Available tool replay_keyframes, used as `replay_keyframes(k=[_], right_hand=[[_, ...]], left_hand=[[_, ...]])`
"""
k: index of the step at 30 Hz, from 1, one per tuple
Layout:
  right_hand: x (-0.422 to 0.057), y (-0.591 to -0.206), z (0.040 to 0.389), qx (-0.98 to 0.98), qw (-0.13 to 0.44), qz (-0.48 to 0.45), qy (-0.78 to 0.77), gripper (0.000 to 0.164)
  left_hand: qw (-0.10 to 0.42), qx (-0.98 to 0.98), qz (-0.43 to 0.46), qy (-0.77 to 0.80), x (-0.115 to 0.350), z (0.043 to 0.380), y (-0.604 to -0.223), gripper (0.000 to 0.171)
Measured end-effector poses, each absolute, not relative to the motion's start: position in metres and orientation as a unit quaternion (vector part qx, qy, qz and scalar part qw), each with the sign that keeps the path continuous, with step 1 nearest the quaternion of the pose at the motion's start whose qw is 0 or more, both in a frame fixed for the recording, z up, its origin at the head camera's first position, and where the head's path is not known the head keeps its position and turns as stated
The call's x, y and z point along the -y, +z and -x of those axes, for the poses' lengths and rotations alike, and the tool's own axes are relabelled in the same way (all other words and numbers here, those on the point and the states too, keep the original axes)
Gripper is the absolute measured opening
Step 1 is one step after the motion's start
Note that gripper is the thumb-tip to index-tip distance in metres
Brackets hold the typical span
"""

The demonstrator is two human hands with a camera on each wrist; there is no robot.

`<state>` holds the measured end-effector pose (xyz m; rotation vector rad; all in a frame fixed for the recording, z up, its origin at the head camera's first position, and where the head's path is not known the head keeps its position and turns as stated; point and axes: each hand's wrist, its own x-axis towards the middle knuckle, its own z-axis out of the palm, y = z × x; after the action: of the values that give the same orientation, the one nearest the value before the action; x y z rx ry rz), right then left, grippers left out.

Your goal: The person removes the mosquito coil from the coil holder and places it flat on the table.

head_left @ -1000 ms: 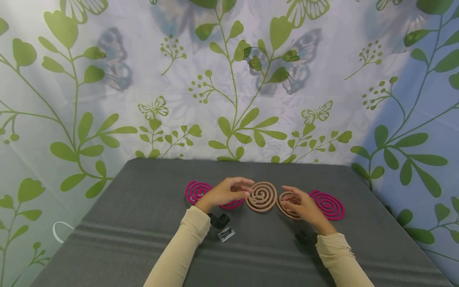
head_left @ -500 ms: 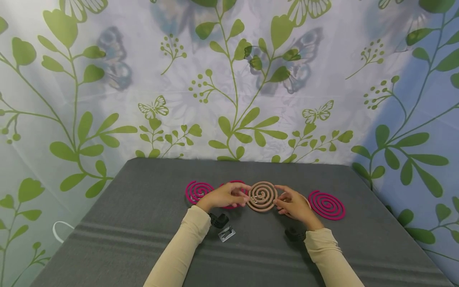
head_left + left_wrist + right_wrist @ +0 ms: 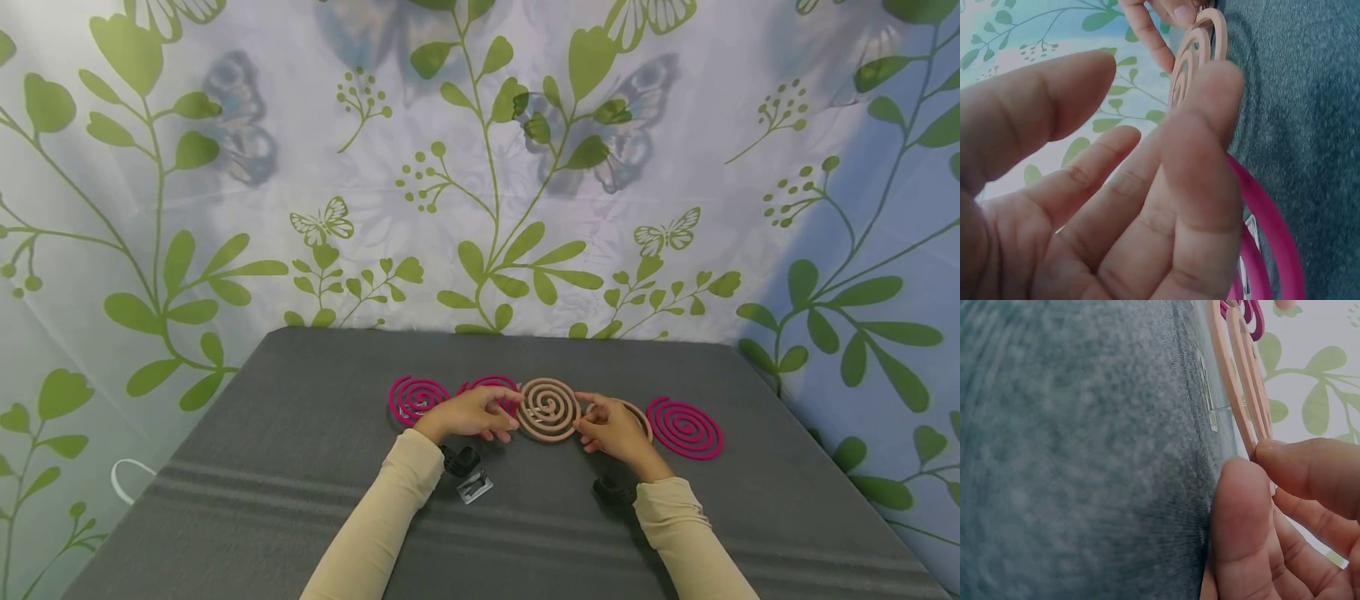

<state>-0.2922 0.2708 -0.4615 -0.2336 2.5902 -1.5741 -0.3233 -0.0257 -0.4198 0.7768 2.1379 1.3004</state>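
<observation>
In the head view a tan mosquito coil (image 3: 550, 408) lies in the middle of a row of coils. My right hand (image 3: 617, 427) pinches its right edge; the right wrist view shows thumb and a finger at the rim of the tan coil (image 3: 1239, 381). At its left side my left hand (image 3: 471, 413) has relaxed fingers and a thumb held apart, gripping nothing. Whether a left fingertip touches the rim, I cannot tell. Partly behind the left hand is a pink coil (image 3: 491, 380). The right hand partly covers a second tan coil (image 3: 647, 419).
Another pink coil (image 3: 417, 397) lies at the left end of the row, one more pink coil (image 3: 686, 427) at the right end. A small silver metal stand (image 3: 474, 487) rests on the grey cloth-covered table (image 3: 525, 542). A leaf-patterned curtain (image 3: 420, 250) hangs behind.
The right hand has moved left from over the second tan coil to the middle one and taken its edge. The left fingers have loosened and dropped slightly beside it.
</observation>
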Motion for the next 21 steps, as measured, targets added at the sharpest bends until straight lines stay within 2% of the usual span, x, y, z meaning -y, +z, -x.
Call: replay_keyframes(k=[15,21], right_hand=[[-0.2729,-0.4619,0.2908,-0.830,0.053,0.075,-0.550,0.060],[-0.2754,-0.4596,0.2898,-0.819,0.033,0.064,-0.569,0.060]], left_hand=[[0.279,-0.773,-0.278,0.498,0.0193,0.3195,-0.4229,0.060],[0.281,-0.763,-0.272,0.515,0.0184,0.3193,-0.4230,0.061]])
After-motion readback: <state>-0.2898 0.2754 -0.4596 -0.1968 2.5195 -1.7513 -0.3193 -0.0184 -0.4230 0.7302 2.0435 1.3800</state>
